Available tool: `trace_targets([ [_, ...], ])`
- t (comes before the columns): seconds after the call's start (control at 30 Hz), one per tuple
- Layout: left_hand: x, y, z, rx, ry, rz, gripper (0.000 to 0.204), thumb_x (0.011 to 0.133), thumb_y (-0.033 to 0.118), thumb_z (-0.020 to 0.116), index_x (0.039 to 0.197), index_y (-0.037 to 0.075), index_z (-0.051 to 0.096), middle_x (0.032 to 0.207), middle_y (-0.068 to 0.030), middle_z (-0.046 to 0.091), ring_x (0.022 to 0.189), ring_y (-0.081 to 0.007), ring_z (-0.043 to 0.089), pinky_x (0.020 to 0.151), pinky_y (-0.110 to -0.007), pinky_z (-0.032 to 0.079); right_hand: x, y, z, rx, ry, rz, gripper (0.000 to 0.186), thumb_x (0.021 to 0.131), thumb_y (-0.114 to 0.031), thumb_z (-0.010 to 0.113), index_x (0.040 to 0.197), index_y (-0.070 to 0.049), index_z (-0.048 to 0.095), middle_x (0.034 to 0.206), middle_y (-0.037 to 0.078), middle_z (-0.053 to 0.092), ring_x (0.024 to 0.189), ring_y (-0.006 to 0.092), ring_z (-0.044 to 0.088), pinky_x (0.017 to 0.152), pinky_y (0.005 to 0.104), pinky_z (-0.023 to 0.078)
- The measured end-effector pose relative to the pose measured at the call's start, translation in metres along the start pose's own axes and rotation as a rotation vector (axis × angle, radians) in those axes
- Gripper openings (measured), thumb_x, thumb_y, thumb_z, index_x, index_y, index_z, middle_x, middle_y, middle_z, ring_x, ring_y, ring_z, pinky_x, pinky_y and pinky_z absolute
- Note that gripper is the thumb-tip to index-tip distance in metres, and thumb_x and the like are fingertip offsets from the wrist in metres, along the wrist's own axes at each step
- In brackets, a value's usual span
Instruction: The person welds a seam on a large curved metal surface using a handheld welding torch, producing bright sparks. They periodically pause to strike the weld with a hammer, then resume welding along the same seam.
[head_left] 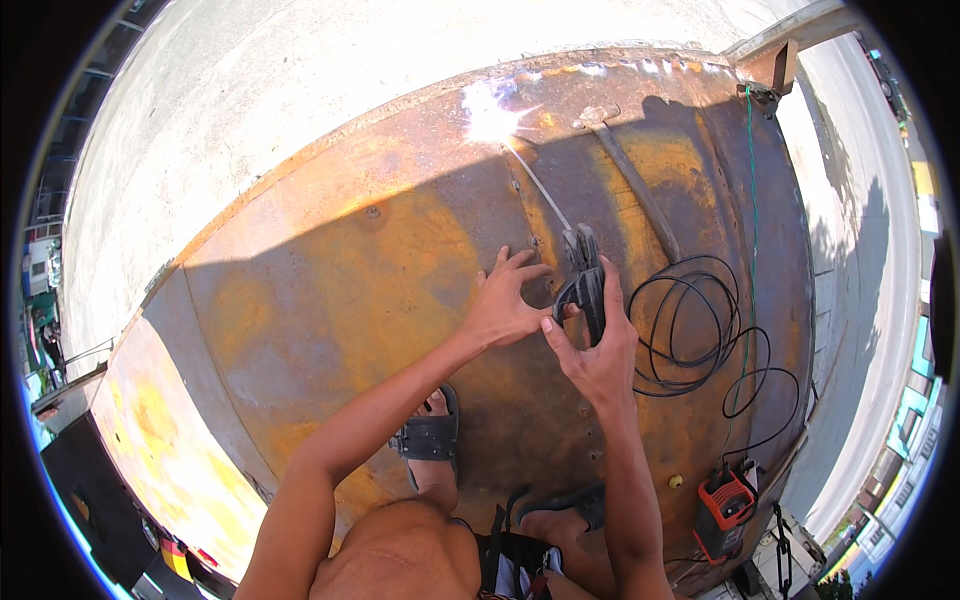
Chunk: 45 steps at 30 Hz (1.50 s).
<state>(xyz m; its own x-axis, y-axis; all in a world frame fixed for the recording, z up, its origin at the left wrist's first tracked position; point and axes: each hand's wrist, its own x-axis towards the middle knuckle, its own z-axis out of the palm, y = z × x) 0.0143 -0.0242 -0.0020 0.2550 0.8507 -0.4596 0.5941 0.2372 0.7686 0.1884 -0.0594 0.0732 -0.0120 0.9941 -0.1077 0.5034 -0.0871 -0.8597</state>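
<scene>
My right hand grips a black electrode holder with a thin welding rod in it. A bright white arc glares at the rod's far end and hides the tip. My left hand is spread on the rusty, orange-stained steel plate, its thumb beside the holder. A hammer with a long handle lies to the right of the rod.
Coiled black cable lies right of my hands, running toward a red-and-black machine. A green line runs along the plate's right side. My sandalled foot stands on the plate. A steel beam juts at the upper right.
</scene>
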Motion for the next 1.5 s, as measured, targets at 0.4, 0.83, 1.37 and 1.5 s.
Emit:
trace_targets([
  [0.4,0.0007,-0.0027,0.0033,-0.049,0.020,0.025,0.105,0.066,0.077,0.087,0.141,0.005,0.072,0.167,-0.0253,0.045,0.162,-0.0547,0.020,0.120,-0.084,0.016,-0.0025,0.0008,-0.0005,0.023,-0.002,0.017,0.098,0.085,-0.026,0.090,0.166,-0.003,0.038,0.116,0.022,0.076,0.105,0.0331,0.079,0.091,0.0441,0.061],
  [0.83,-0.0003,0.0003,0.0017,0.025,0.012,0.018,0.093,0.072,0.065,0.090,0.144,0.011,0.070,0.167,-0.0217,0.047,0.162,-0.0536,0.023,0.124,-0.075,0.023,-0.0021,0.0033,-0.0013,-0.006,0.004,-0.020,0.096,0.085,-0.028,0.089,0.164,-0.001,0.040,0.123,0.025,0.075,0.110,0.0360,0.077,0.093,0.0448,0.061],
  [1.37,0.0027,-0.0017,0.0022,-0.017,0.006,0.025,0.106,0.066,0.077,0.088,0.143,0.007,0.070,0.168,-0.0247,0.045,0.162,-0.0536,0.020,0.122,-0.082,0.019,-0.0019,0.0056,-0.0004,-0.029,0.017,-0.055,0.097,0.086,-0.029,0.089,0.164,-0.002,0.039,0.117,0.023,0.076,0.104,0.0341,0.078,0.090,0.0449,0.061],
  [1.5,-0.0002,0.0016,0.0008,0.031,0.014,0.013,0.094,0.071,0.065,0.090,0.144,0.009,0.069,0.167,-0.0208,0.047,0.161,-0.0536,0.024,0.125,-0.073,0.025,-0.0010,0.0031,-0.0016,-0.020,-0.006,-0.018,0.097,0.086,-0.030,0.089,0.164,-0.001,0.039,0.118,0.024,0.076,0.106,0.0350,0.078,0.091,0.0450,0.061],
])
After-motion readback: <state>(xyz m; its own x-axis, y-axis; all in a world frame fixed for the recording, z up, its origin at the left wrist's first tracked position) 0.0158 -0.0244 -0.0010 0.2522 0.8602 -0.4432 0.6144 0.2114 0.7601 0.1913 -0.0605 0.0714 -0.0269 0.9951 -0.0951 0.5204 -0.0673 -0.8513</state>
